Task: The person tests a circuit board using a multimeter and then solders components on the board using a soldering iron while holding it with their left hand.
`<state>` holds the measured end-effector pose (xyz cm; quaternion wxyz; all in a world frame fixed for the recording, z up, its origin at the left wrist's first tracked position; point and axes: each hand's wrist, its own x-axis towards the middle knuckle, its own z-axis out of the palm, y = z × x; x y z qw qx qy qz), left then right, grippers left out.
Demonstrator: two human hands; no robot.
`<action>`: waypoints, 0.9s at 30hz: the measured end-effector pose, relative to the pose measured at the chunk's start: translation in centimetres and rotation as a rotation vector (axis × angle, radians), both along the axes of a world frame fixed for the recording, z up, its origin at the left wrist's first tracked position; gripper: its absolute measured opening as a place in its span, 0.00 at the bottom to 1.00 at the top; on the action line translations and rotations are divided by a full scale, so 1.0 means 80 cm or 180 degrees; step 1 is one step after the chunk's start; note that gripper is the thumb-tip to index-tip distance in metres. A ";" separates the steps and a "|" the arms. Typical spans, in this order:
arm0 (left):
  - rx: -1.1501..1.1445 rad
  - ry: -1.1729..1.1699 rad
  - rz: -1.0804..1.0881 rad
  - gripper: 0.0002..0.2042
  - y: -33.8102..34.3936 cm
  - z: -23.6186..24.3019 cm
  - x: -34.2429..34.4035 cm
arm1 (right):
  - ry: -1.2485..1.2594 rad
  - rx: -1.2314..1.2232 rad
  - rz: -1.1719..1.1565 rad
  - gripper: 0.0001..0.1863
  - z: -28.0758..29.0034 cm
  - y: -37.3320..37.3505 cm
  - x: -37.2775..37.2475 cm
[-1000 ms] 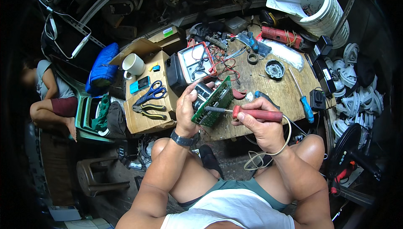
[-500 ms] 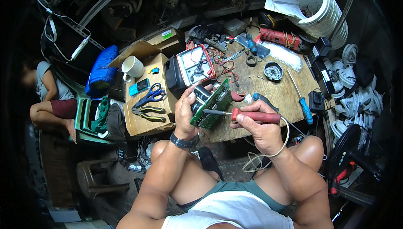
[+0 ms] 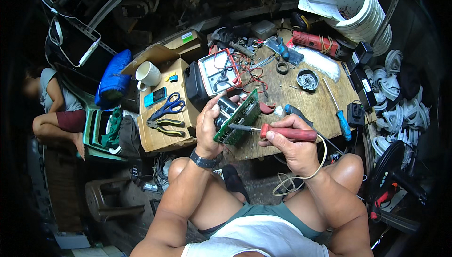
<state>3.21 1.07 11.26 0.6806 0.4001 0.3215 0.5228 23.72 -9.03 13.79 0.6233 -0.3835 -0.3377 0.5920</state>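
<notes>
A green circuit board (image 3: 241, 124) with big black cylindrical capacitors (image 3: 226, 111) is gripped at its left side by my left hand (image 3: 208, 127), tilted above the near edge of the workbench. My right hand (image 3: 295, 148) is closed around the red handle of a soldering iron (image 3: 292, 133), its cord looping down past my wrist. The iron's dark tip points left and lies at the board's face, by its lower left part; whether it touches, I cannot tell.
On the wooden bench (image 3: 292, 97) lie a blue screwdriver (image 3: 343, 125), a round metal housing (image 3: 307, 80) and a red angle grinder (image 3: 315, 42). Left, cardboard (image 3: 176, 141) bears pliers (image 3: 165, 126), scissors (image 3: 172, 106), a phone (image 3: 155, 97) and a mug (image 3: 149, 74). Another person (image 3: 61, 101) sits far left.
The iron and my right hand have shifted very slightly to the right. My left hand and the board stay nearly in place.
</notes>
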 end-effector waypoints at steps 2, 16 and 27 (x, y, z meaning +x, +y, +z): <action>0.0000 0.0016 0.0003 0.28 0.000 0.000 0.000 | -0.0140 0.0084 0.0016 0.09 0.000 -0.001 0.000; 0.0005 -0.0015 0.0002 0.27 -0.001 -0.002 0.002 | -0.0452 0.0347 -0.0112 0.09 -0.010 -0.011 -0.005; -0.0044 -0.0026 0.0063 0.26 -0.001 -0.002 0.002 | -0.1319 0.0985 -0.0529 0.11 -0.019 -0.011 -0.006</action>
